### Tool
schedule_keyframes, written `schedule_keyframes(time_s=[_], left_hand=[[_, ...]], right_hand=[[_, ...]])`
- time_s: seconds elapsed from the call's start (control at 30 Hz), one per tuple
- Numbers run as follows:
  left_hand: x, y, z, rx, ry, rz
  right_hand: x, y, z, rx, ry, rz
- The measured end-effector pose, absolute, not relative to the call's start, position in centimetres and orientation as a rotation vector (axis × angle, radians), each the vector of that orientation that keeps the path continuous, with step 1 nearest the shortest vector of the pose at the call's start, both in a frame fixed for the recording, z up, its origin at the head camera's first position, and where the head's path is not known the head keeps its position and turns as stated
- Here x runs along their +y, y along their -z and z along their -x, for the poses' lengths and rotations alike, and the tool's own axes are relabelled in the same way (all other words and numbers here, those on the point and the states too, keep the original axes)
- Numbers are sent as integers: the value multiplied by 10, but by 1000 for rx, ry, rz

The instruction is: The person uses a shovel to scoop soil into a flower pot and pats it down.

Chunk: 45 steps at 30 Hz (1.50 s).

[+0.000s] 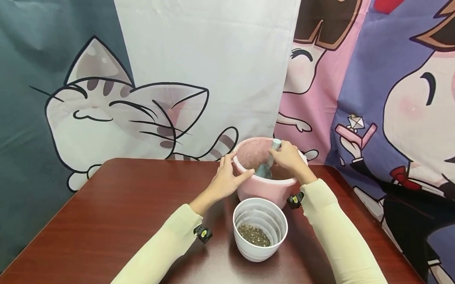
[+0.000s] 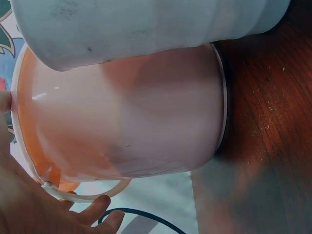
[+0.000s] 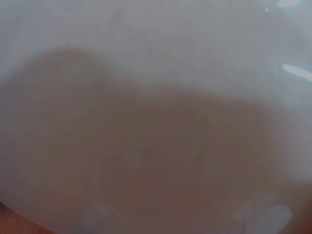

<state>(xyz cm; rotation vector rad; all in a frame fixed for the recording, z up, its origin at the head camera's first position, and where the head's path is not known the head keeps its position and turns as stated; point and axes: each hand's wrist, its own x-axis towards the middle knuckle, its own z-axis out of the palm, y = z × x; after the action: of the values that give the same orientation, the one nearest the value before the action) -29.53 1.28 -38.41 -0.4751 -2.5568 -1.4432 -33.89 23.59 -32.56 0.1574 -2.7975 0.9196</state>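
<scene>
In the head view my right hand (image 1: 287, 156) grips the pale handle of a small garden trowel (image 1: 264, 171). The trowel's grey-green blade points down inside a pink bucket (image 1: 266, 189); its tip is hidden behind the near rim. My left hand (image 1: 226, 179) holds the bucket's left rim, its thumb along the near edge. Close up in the left wrist view, the left hand (image 2: 46, 204) is at the rim, with fingers by the bucket's white handle (image 2: 90, 197). Nearer me stands a white ribbed pot (image 1: 260, 229) with brown soil (image 1: 254, 235) at its bottom.
Both containers stand on a dark red-brown table (image 1: 146, 214). Fine crumbs (image 2: 265, 117) lie on its surface in the left wrist view. A cartoon-printed cloth (image 1: 200, 45) hangs behind the table. A blurred pale surface fills most of the right wrist view.
</scene>
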Motion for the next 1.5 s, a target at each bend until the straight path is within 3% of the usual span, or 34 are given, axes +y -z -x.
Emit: schedule_keyframes(time_s=[0.57,0.83,1.27,1.5], left_hand=[[10,381,294,-2560,1499,520],[10,383,294,-2585,1454,525],[9,382,296,-2590,1406,532],[9,383,296,-2592,1415,539]], right_hand=[[240,325,346,-2898,-937,-366],[239,327,349,-2927,-1405,-257],[242,321,346,-2876,-1620,-132],[241,321,342,-2612,-2098,-104]])
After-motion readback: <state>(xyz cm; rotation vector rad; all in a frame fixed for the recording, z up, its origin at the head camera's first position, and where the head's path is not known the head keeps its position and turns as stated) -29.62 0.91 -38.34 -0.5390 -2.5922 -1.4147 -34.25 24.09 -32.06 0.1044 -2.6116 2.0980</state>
